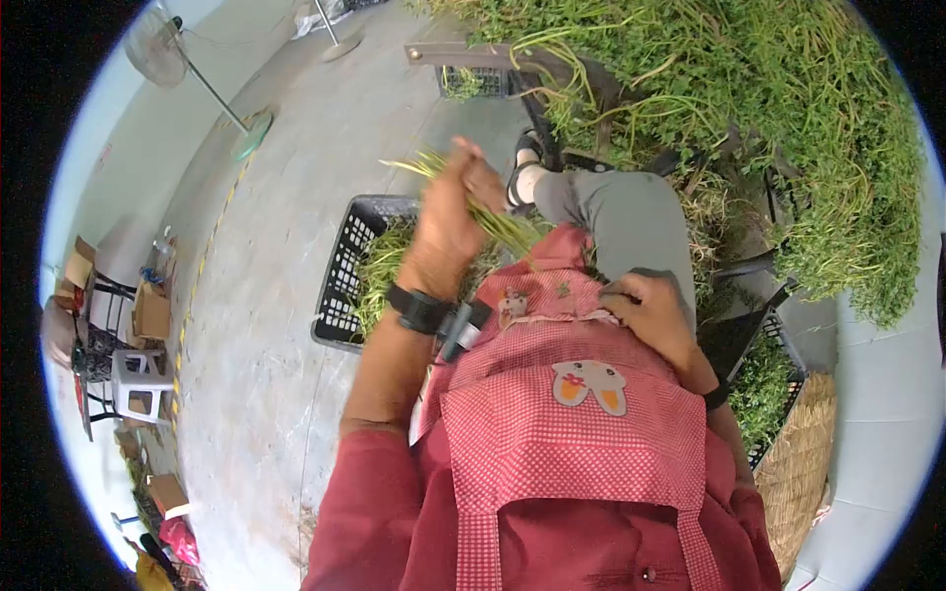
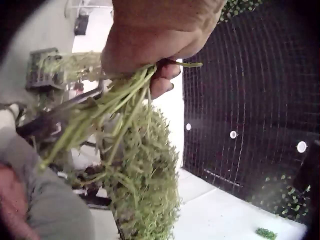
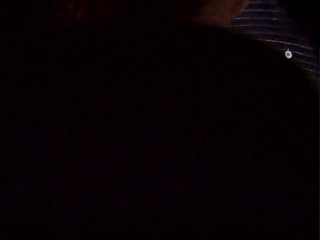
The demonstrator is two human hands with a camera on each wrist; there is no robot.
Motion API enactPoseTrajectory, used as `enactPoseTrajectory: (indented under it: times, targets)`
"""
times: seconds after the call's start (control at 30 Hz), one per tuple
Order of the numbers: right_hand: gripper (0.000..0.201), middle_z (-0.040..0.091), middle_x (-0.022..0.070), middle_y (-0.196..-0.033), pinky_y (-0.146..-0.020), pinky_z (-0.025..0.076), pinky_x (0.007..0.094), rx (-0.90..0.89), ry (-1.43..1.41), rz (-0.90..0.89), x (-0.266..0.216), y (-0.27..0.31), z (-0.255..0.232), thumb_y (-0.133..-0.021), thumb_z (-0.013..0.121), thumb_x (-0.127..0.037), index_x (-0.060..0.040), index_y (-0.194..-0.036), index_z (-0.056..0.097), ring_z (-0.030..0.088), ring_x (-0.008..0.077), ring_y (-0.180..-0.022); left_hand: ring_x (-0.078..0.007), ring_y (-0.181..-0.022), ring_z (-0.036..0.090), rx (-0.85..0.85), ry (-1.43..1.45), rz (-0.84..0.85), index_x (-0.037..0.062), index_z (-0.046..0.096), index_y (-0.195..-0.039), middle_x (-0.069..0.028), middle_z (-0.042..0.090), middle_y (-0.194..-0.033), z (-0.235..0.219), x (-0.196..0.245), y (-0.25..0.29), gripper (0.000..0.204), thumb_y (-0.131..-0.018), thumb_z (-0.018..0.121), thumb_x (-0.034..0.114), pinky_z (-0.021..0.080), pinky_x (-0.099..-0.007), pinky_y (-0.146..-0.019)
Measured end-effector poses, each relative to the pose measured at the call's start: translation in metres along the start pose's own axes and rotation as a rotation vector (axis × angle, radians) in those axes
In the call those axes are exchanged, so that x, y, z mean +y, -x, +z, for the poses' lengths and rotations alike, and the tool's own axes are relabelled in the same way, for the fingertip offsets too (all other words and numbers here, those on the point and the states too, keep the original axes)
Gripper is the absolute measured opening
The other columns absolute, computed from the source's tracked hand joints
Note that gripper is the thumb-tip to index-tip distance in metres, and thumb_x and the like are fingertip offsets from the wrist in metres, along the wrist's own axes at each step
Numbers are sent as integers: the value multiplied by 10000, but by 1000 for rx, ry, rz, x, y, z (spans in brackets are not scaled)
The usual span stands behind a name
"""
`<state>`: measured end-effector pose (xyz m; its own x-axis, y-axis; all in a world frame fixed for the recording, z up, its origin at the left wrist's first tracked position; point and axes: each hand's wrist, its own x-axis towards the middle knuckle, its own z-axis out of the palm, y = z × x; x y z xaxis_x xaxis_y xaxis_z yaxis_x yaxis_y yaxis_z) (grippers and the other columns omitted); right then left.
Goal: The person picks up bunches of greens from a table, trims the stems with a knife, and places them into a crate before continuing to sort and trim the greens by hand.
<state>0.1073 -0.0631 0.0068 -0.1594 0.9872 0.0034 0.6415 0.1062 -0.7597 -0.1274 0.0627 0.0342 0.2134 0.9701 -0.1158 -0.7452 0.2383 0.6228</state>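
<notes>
In the head view my left hand [image 1: 448,217] is raised over a black crate and grips a small bunch of green stems [image 1: 507,229]. The left wrist view shows the same stems [image 2: 102,110] fanning out from under the fingers [image 2: 161,86]. On the lap, my right hand [image 1: 652,313] rests on the red checked apron [image 1: 581,448], its fingers loosely bent near a fold. The right wrist view is almost wholly dark. Under the left hand, the black crate [image 1: 335,295] contains cut greens [image 1: 379,281].
A large heap of leafy greens [image 1: 690,79] covers the table at the upper right. Another crate of greens [image 1: 764,394] stands at the right beside a woven straw mat [image 1: 803,433]. A fan [image 1: 163,49], a white stool [image 1: 138,379] and cardboard boxes [image 1: 151,313] stand on the left.
</notes>
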Motion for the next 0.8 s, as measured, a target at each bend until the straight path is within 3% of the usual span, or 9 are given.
enactPoseTrajectory:
  times: [0.17,0.37,0.43,0.47,0.5,0.57,0.63,0.7,0.8]
  targets:
    - [195,671,97,-776,-611,468,268,-1,-77,64,3,0,-2,-807,655,-170,7,-888,661,610,120,-681,-76,-480,298,-168,-186,318,72,521,-898,54,320,-570,-28,97,9,187,-924,541,256,285,-239,-463]
    - [221,651,107,-735,-601,463,280,4,-93,54,9,-1,0,-815,642,-208,7,-867,648,598,139,-646,-98,-574,420,-258,-338,228,49,526,-1014,21,434,-665,-116,133,3,207,-906,565,221,363,-236,-534]
    - [229,643,117,-731,-603,464,283,27,-72,34,8,1,-2,-813,639,-216,6,-868,643,599,150,-641,-194,-860,560,89,-1031,461,31,488,-1169,-86,595,-950,-163,120,-1,346,-892,575,220,440,-325,-811]
    - [236,639,135,-741,-607,467,299,17,-61,28,11,2,0,-809,635,-223,5,-870,642,610,182,-648,-267,-1159,474,407,-1148,288,-69,396,-1293,-203,499,-1250,-181,115,-17,793,-730,746,367,385,-365,-958]
    - [243,634,152,-751,-611,469,315,17,-47,23,14,1,-1,-805,632,-230,3,-873,640,620,213,-655,-277,-1245,415,399,-1574,224,-89,295,-1347,-234,426,-1338,-311,120,-56,984,-657,794,404,345,-365,-1010]
    - [253,627,172,-765,-615,468,353,119,-47,-133,17,0,3,-802,622,-244,3,-853,640,621,273,-663,-308,-1274,367,104,-1397,345,-112,201,-1369,-224,392,-1363,-293,99,-21,971,-718,738,369,306,-382,-1038]
    - [255,627,175,-757,-613,466,366,105,-50,-74,8,2,0,-804,622,-247,3,-851,639,619,289,-661,-279,-1203,427,663,-989,173,-89,335,-1310,-169,503,-1248,-238,75,-14,758,-764,688,302,353,-425,-958]
    - [257,627,178,-749,-611,464,378,68,-59,-35,5,2,-2,-805,621,-249,3,-849,638,617,306,-659,-247,-1123,468,634,-945,128,-59,391,-1269,-134,536,-1162,-203,69,-2,671,-770,680,283,381,-414,-867]
    - [236,626,83,-670,-536,456,260,48,2,-41,8,2,-6,-829,638,-213,20,-862,650,586,100,-588,-187,-970,521,544,-844,64,-3,465,-1209,-78,566,-1019,-215,59,-13,542,-781,666,261,399,-367,-705]
